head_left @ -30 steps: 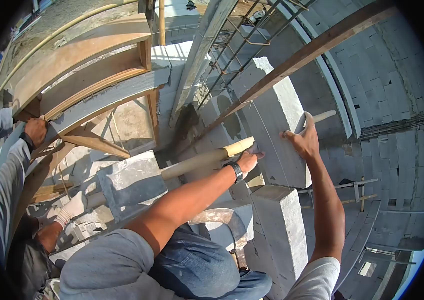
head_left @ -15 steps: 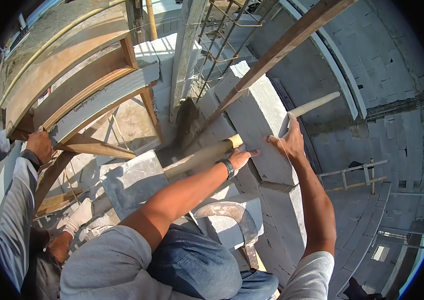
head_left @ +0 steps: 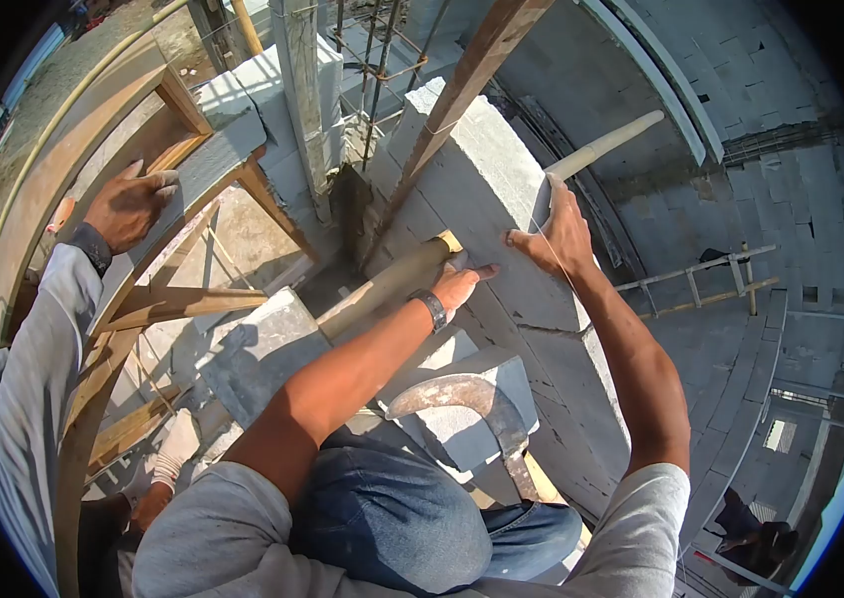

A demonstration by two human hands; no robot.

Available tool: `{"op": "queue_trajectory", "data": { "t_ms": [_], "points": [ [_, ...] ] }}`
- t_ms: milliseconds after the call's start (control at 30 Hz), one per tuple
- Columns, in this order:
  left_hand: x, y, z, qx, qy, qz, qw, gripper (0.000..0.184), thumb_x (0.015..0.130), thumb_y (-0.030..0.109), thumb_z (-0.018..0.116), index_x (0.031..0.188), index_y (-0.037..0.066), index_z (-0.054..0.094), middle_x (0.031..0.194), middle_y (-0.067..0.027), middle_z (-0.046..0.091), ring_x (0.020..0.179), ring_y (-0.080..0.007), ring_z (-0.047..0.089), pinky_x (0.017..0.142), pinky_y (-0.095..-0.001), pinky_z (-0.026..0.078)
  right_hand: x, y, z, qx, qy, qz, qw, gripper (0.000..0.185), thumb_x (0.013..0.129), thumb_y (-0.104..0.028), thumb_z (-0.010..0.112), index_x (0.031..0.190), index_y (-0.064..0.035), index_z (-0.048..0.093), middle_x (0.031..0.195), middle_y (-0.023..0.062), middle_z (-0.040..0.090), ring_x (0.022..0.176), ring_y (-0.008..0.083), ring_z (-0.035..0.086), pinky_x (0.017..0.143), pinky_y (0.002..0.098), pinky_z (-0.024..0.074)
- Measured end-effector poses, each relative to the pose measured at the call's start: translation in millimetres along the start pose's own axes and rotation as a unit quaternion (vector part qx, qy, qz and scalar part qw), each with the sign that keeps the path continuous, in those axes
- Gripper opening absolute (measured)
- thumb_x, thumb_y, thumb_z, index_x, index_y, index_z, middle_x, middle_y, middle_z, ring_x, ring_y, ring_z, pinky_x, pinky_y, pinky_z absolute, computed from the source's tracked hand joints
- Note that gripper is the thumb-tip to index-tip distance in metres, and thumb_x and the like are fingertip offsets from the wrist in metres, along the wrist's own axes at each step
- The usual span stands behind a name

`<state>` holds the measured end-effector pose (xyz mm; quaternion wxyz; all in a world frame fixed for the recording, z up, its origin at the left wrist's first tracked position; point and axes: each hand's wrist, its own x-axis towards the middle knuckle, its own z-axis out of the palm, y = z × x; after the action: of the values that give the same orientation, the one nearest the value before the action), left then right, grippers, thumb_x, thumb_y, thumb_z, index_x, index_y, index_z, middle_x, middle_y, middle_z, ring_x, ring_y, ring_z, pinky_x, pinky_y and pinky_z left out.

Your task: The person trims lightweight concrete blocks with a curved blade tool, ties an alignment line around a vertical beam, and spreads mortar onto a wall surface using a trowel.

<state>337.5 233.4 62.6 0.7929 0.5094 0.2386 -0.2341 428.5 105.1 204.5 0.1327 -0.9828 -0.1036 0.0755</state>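
At the far right we see a big block wall (head_left: pixel 781 189). At the left stands a wooden frame (head_left: pixel 73 149) with an arched upper part, and a person beside us rests a bare hand (head_left: pixel 133 207) on it. In the middle, a reddish plank (head_left: pixel 467 75) leans over the large pale block (head_left: pixel 482 204), which lies before us, between our hands, and meets the next block (head_left: pixel 563 377) at a dark joint. A bamboo pole (head_left: pixel 382 286) comes from the left toward our left hand, and another round pole (head_left: pixel 606 145) sticks out beyond the right one. Near our knee, a curved brown tool (head_left: pixel 462 391) lies on a smaller block (head_left: pixel 462 439). Our right hand (head_left: pixel 560 237) is spread wide on the edge of the large pale block, thumb on its side. Our left hand (head_left: pixel 457 287) stretches its forefinger to the side face; we cannot tell if its other fingers grip something. On the left wrist we have a dark watch (head_left: pixel 429 310).
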Motion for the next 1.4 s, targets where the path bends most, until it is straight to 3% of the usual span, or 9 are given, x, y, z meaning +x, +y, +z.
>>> {"op": "queue_trajectory", "data": {
  "t_ms": [200, 400, 500, 600, 700, 733, 967, 1333, 1400],
  "points": [
    [23, -26, -9, 0.033, -0.076, 0.023, 0.996, 0.068, 0.087, 0.007, 0.045, 0.155, 0.005, 0.042, 0.135, -0.0056, 0.068, 0.139, -0.0173, 0.048, 0.118, -0.0378, 0.031, -7, 4, -4, -0.011, -0.029, -0.006, 1.0, 0.12, 0.063, -0.047, 0.086, 0.155, 0.0003, 0.027, 0.137, 0.03, 0.052, 0.131, 0.0436, 0.052, 0.106, 0.0534, 0.0422],
    [18, -23, -15, 0.083, -0.06, 0.051, 0.993, 0.054, 0.089, 0.012, 0.055, 0.143, 0.006, 0.054, 0.129, -0.0044, 0.07, 0.125, -0.019, 0.057, 0.106, -0.0371, 0.042, -8, 3, -2, -0.023, -0.011, -0.013, 1.0, 0.117, 0.06, -0.049, 0.082, 0.153, -0.0003, 0.031, 0.137, 0.0301, 0.053, 0.127, 0.0453, 0.054, 0.105, 0.051, 0.0441],
    [16, -13, -12, 0.006, -0.037, 0.092, 0.995, 0.05, 0.087, 0.018, 0.068, 0.134, 0.002, 0.06, 0.118, -0.0067, 0.072, 0.117, -0.0205, 0.061, 0.102, -0.0378, 0.045, -12, 5, -2, -0.023, -0.018, -0.016, 0.999, 0.117, 0.063, -0.046, 0.083, 0.155, -0.0001, 0.028, 0.137, 0.0294, 0.052, 0.129, 0.0435, 0.053, 0.106, 0.0525, 0.0426],
    [56, -36, -25, -0.102, -0.047, 0.016, 0.994, 0.066, 0.074, 0.028, 0.085, 0.126, -0.003, 0.061, 0.126, -0.0156, 0.063, 0.124, -0.0239, 0.055, 0.106, -0.0386, 0.042, -8, 10, 4, -0.03, 0.003, -0.041, 0.999, 0.116, 0.064, -0.045, 0.084, 0.156, -0.0001, 0.027, 0.137, 0.0272, 0.053, 0.129, 0.0419, 0.053, 0.107, 0.0526, 0.0423],
    [70, -37, -29, -0.074, -0.082, 0.005, 0.994, 0.069, 0.071, 0.026, 0.085, 0.126, -0.004, 0.058, 0.123, -0.0149, 0.062, 0.121, -0.0233, 0.056, 0.103, -0.038, 0.044, -8, 13, 2, -0.018, 0.003, -0.054, 0.998, 0.117, 0.065, -0.05, 0.084, 0.155, 0.0012, 0.029, 0.142, 0.0264, 0.051, 0.131, 0.0421, 0.053, 0.109, 0.0503, 0.0428],
    [69, -39, -24, -0.076, -0.048, 0.046, 0.995, 0.04, 0.077, 0.021, 0.08, 0.112, 0.003, 0.072, 0.111, -0.0084, 0.07, 0.107, -0.0211, 0.064, 0.099, -0.037, 0.047, -7, 18, 0, -0.007, 0.002, -0.069, 0.998, 0.117, 0.065, -0.051, 0.084, 0.155, 0.0017, 0.03, 0.143, 0.0271, 0.05, 0.132, 0.0424, 0.052, 0.11, 0.0495, 0.0428],
    [67, -41, -20, -0.092, -0.045, 0.017, 0.995, 0.042, 0.077, 0.021, 0.081, 0.116, 0.008, 0.072, 0.115, -0.0051, 0.071, 0.112, -0.0184, 0.063, 0.101, -0.0374, 0.047, -9, 20, -4, -0.012, -0.031, -0.075, 0.997, 0.124, 0.064, -0.06, 0.081, 0.156, 0.005, 0.03, 0.144, 0.0275, 0.049, 0.134, 0.042, 0.052, 0.111, 0.0461, 0.0439],
    [60, -31, -30, -0.161, -0.037, 0.069, 0.984, 0.039, 0.097, 0.018, 0.061, 0.132, 0.002, 0.063, 0.132, -0.0093, 0.065, 0.122, -0.0232, 0.061, 0.107, -0.0404, 0.05, -11, 22, -5, -0.016, -0.014, -0.086, 0.996, 0.122, 0.066, -0.061, 0.079, 0.156, 0.0059, 0.03, 0.137, 0.0302, 0.053, 0.128, 0.0435, 0.055, 0.108, 0.0471, 0.0462],
    [64, -37, -33, -0.185, -0.055, 0.067, 0.979, 0.059, 0.086, 0.033, 0.079, 0.132, 0.002, 0.061, 0.128, -0.0118, 0.064, 0.116, -0.0225, 0.062, 0.102, -0.0406, 0.051, -9, 24, -5, -0.009, -0.027, -0.086, 0.996, 0.123, 0.067, -0.065, 0.078, 0.156, 0.0055, 0.03, 0.138, 0.0307, 0.053, 0.128, 0.0442, 0.055, 0.108, 0.0481, 0.0464]
  ]
}}
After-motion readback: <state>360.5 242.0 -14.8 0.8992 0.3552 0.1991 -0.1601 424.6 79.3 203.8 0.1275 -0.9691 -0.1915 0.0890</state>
